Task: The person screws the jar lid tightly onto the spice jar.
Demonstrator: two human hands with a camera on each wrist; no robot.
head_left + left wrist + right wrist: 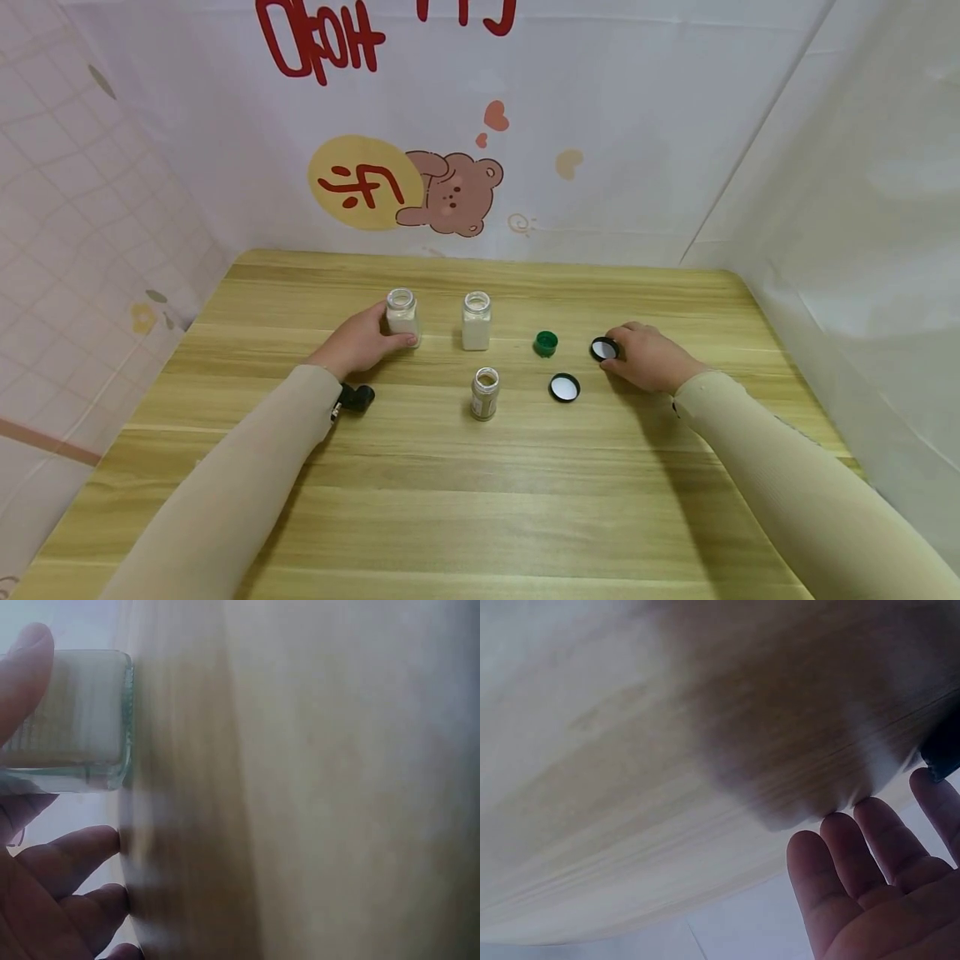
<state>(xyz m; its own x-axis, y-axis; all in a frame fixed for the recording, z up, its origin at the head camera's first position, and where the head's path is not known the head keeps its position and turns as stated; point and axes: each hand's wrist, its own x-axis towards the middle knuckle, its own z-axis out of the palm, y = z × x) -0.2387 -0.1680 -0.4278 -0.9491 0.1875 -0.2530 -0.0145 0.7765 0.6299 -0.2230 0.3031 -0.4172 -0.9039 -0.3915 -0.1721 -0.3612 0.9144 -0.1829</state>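
On the left, my left hand (363,340) grips a square glass jar (402,321) with pale contents and no lid. In the left wrist view the thumb lies along one side of the glass jar (82,712), and the lower fingers are spread below it. My right hand (647,357) pinches a round black lid (604,349) with a white inside between thumb and forefinger. The right wrist view shows only an edge of that black lid (943,746) at the forefinger, with the other fingertips touching the table.
A second square jar (476,322) stands uncapped at centre, and a smaller round open jar (485,396) stands nearer. Right of them lie a green cap (546,343) and another black lid (564,387), white side up. A white printed curtain (600,125) hangs behind the wooden table (480,500).
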